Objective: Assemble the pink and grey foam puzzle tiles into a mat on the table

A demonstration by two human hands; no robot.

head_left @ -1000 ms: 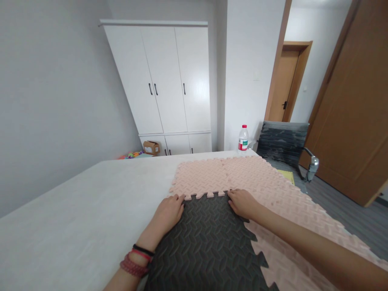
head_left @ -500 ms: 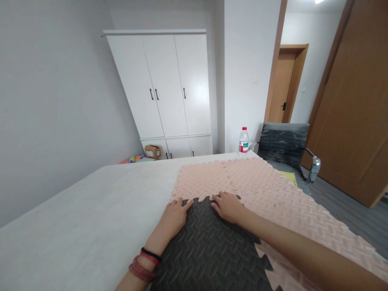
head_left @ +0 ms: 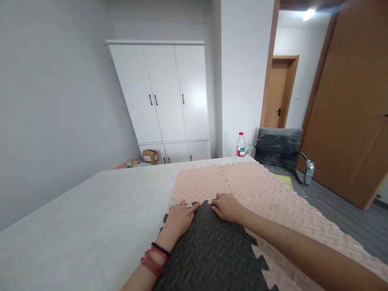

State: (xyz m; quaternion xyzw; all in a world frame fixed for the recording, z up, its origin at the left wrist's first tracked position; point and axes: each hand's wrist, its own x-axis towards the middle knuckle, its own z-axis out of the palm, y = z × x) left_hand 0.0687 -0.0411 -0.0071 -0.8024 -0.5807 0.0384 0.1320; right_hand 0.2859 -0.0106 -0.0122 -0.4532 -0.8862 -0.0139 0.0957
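A black interlocking foam mat tile (head_left: 212,250) lies in front of me, its far toothed edge against a pink foam mat (head_left: 209,180). My left hand (head_left: 181,218) rests on the black tile's far left part. One finger stretches along the seam between the two colours, and red and black bands circle the wrist. My right hand (head_left: 228,207) lies over the same seam a little to the right, thumb apart from the bent fingers. Both hands press on the mats without gripping. What lies under the palms is hidden, so I cannot tell how far the teeth there interlock.
The mats lie on a white table (head_left: 91,218). A plastic bottle with a red cap (head_left: 240,145) stands at its far right corner. Beyond are a black chair (head_left: 278,147), a white cabinet (head_left: 182,81), a cardboard box (head_left: 150,156) and a wooden door (head_left: 348,121).
My left hand has slid right along the seam, uncovering teeth at the black tile's left corner. My right hand stays almost in place. The view has tilted up slightly.
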